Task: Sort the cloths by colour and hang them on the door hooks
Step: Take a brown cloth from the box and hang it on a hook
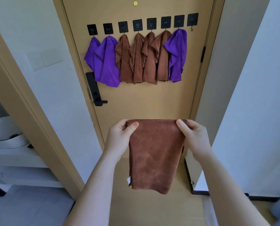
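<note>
A brown cloth (154, 154) hangs folded in front of me, low before the door (144, 103). My left hand (121, 136) pinches its top left corner and my right hand (193, 136) pinches its top right corner. Above, a row of black hooks (137, 25) crosses the door. Two purple cloths (103, 59) hang on the two leftmost hooks, several brown cloths (144, 59) hang in the middle, and another purple cloth (176, 56) hangs to their right. The rightmost hook (192, 20) is bare.
A black door handle and lock (95, 90) sits at the door's left edge, below the purple cloths. White walls flank the door frame. A white appliance (3, 132) stands on a shelf at the far left.
</note>
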Motion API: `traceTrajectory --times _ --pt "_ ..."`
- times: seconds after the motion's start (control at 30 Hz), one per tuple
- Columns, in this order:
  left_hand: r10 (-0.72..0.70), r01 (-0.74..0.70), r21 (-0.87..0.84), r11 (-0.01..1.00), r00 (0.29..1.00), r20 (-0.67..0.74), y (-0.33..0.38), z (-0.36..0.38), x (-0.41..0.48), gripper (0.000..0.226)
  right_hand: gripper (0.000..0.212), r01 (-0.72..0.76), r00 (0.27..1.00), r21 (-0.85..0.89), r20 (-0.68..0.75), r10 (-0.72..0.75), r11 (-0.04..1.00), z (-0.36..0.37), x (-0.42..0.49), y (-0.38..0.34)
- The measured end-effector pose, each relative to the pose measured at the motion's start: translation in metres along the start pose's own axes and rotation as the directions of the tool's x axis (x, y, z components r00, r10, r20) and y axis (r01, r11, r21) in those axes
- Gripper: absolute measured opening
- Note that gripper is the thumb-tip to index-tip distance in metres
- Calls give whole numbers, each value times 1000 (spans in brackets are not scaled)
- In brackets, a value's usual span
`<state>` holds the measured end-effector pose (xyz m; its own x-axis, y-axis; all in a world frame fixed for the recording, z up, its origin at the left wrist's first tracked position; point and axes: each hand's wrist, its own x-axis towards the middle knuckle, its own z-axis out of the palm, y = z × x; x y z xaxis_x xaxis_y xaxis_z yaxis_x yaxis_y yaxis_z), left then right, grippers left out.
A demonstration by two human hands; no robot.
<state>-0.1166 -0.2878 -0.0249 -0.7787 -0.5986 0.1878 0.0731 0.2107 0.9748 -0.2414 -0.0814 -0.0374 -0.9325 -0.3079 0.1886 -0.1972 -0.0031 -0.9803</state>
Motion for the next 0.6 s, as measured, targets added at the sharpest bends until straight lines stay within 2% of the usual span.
traceTrajectory --times 0.23,0.4,0.6 --pt "-6 8 -33 999 998 63 -7 20 48 10 24 4 999 -15 -44 -5 1000 -3 46 9" --pt "-7 9 -39 999 998 56 -11 43 89 9 34 26 999 -48 -31 -27 999 -11 93 21" --pt "6 -5 -26 1000 1000 22 -5 74 146 11 22 24 999 7 -26 -24 1000 -16 157 22"
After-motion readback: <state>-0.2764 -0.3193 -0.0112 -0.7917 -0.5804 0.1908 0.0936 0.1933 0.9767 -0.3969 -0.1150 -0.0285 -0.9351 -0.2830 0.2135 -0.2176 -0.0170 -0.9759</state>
